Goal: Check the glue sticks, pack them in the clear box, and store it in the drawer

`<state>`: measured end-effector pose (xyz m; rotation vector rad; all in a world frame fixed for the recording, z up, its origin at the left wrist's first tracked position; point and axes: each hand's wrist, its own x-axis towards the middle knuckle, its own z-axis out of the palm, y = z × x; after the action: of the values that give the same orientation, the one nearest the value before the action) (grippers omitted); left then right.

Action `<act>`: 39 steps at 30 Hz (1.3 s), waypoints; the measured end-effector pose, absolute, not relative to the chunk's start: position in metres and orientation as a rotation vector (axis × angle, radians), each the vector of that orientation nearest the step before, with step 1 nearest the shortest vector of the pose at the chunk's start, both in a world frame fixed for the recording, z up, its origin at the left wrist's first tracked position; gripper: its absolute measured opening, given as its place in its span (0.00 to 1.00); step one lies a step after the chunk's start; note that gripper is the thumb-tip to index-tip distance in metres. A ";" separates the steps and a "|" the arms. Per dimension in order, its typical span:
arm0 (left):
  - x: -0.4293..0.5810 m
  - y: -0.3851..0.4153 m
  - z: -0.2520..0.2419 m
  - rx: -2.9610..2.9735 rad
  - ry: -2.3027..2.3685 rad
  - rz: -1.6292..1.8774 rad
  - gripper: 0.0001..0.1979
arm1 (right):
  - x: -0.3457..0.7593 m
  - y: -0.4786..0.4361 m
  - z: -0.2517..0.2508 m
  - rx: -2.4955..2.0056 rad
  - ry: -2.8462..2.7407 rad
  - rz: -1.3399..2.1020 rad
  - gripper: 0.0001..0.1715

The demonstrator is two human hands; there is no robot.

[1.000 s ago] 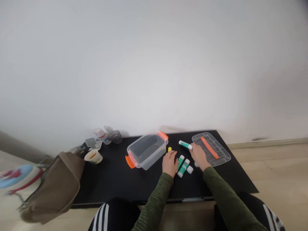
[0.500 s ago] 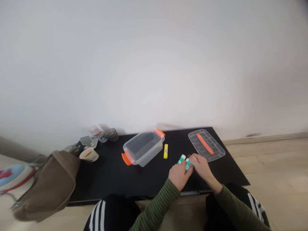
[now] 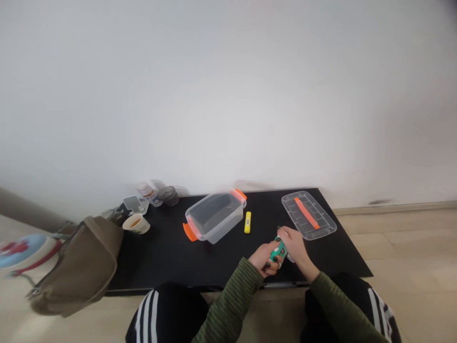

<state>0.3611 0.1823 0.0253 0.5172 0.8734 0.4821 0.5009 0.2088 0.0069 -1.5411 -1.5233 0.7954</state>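
Note:
My left hand [image 3: 266, 258], palm turned up, is wrapped round a green and white glue stick [image 3: 277, 252] above the table's front part. My right hand [image 3: 293, 242] closes over the upper end of the green sticks, its fingers against those of my left hand. A white end [image 3: 290, 258] pokes out under my right hand; whether it belongs to a second stick I cannot tell. A yellow glue stick [image 3: 247, 222] lies just beyond my hands, beside the clear plastic box [image 3: 224, 227] with orange clips. To the right is its clear lid [image 3: 323, 220] with an orange handle.
On the left of the black table [image 3: 160, 262] stand a paper cup [image 3: 136, 224] with an orange-brown drink, a dark glass [image 3: 168, 196], a white bottle [image 3: 149, 193] and a small white stand [image 3: 133, 204]. A brown bag [image 3: 82, 267] leans at the left edge. A wall rises behind.
My left hand has rolled palm up, tilting the green sticks. My right hand has come in over them, where before the two sticks showed side by side. The view has shifted slightly.

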 end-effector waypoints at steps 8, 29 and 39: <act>0.364 0.179 -0.011 0.136 0.704 1.070 0.15 | 0.501 0.182 -0.069 -1.849 -1.681 -0.026 0.31; 0.342 0.142 0.027 1.534 1.460 0.896 0.20 | 0.479 0.177 0.060 -1.635 -1.983 0.558 0.15; 0.355 0.124 0.044 1.764 1.597 0.426 0.10 | 0.505 0.143 0.029 -1.564 -1.808 0.539 0.17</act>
<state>0.3550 0.1237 0.0443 1.7643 1.5968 0.4259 0.5054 0.1426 0.0291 -1.5645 -1.8079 0.5390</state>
